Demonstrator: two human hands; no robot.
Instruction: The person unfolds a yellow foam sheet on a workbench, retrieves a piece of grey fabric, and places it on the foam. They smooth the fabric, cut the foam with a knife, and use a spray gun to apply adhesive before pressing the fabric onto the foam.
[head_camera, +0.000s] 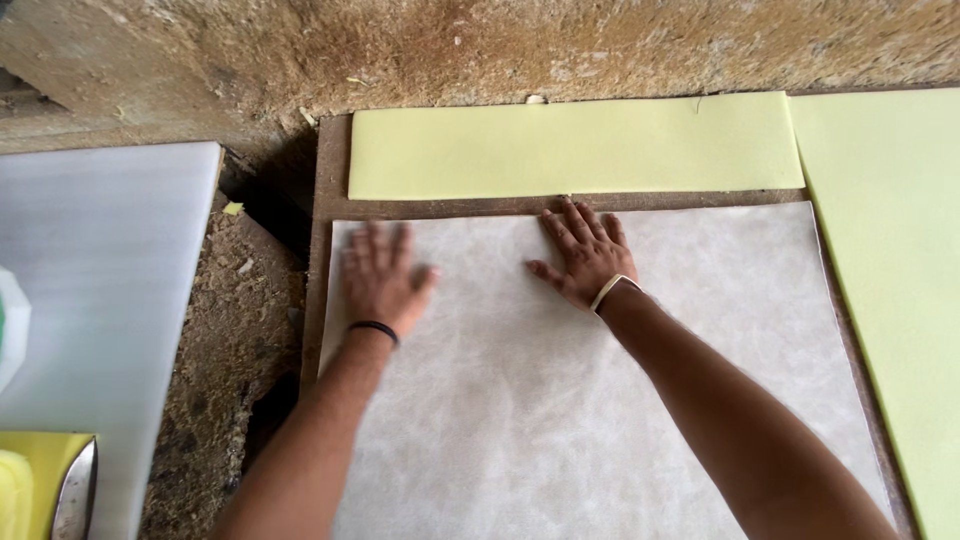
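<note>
A large pale grey-white fibrous sheet lies flat on a brown board. My left hand rests palm down on the sheet near its upper left corner, fingers spread, a dark band on the wrist. My right hand presses flat on the sheet near its top edge at the middle, fingers apart, a light bracelet on the wrist. Neither hand holds anything.
A pale yellow foam strip lies across the board's far side, and a larger yellow foam piece lies at the right. A white sheet lies on the left, with a yellow object and metal blade at the bottom left. Rough earthen wall and ground surround them.
</note>
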